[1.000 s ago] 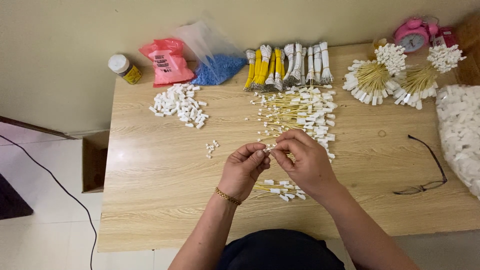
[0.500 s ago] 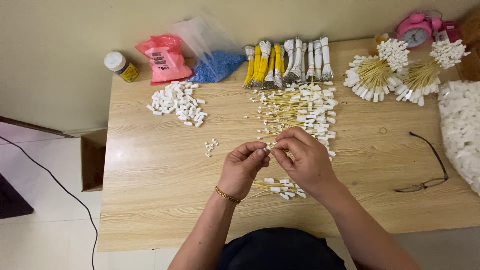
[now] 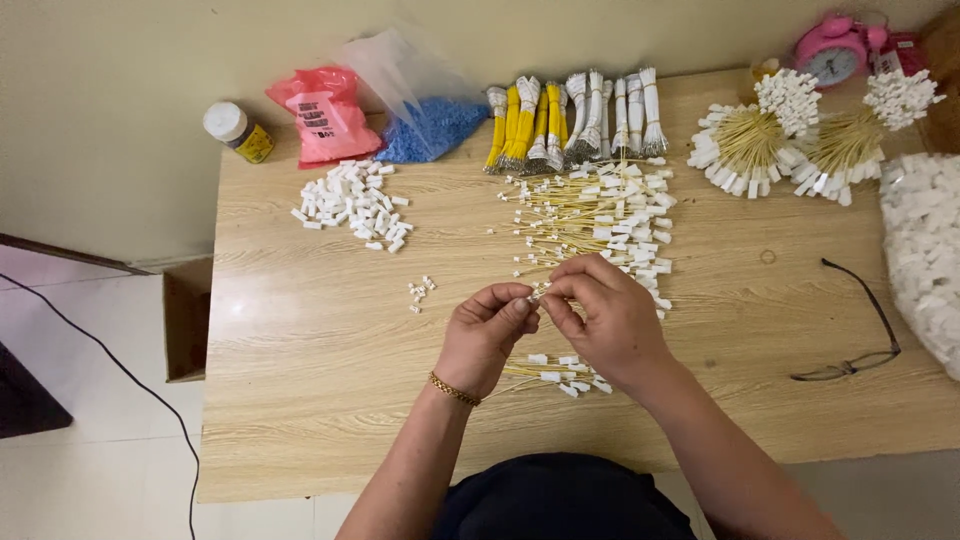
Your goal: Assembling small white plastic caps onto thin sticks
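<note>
left hand, right hand, pinching connector, orientation unclear

Home room turned piecework bench: my wooden table against plain wall, tiled floor, pink alarm clock, wire bundles, white connector heaps
</note>
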